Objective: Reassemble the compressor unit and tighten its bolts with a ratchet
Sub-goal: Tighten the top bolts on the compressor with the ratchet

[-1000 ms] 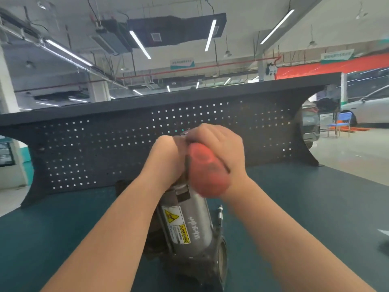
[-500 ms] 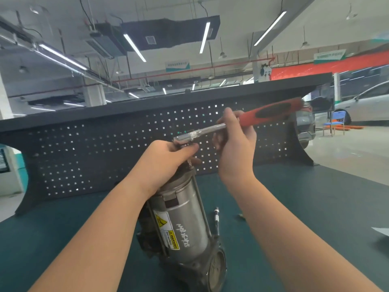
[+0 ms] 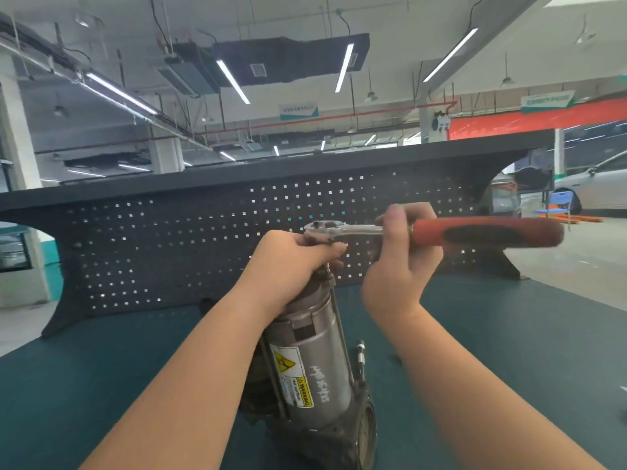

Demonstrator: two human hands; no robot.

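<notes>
The compressor unit (image 3: pixel 314 364), a silver cylinder with a yellow warning label and a dark base, stands tilted on the green bench top (image 3: pixel 509 351). My left hand (image 3: pixel 290 262) grips its upper end. A ratchet (image 3: pixel 437 232) with a chrome head and a red and black handle sits on top of the unit, its handle pointing right. My right hand (image 3: pixel 402 266) holds the ratchet where the chrome shaft meets the red grip. The bolt under the ratchet head is hidden.
A small metal bit (image 3: pixel 360 356) lies on the bench top just right of the unit. A black perforated back panel (image 3: pixel 169 245) runs along the far edge. Beyond it are a garage floor, a blue chair (image 3: pixel 559 206) and a parked car (image 3: pixel 597 184).
The ratchet handle has swung from pointing toward me round to the right, now level. My right hand went with it. My left hand stays on the unit's top.
</notes>
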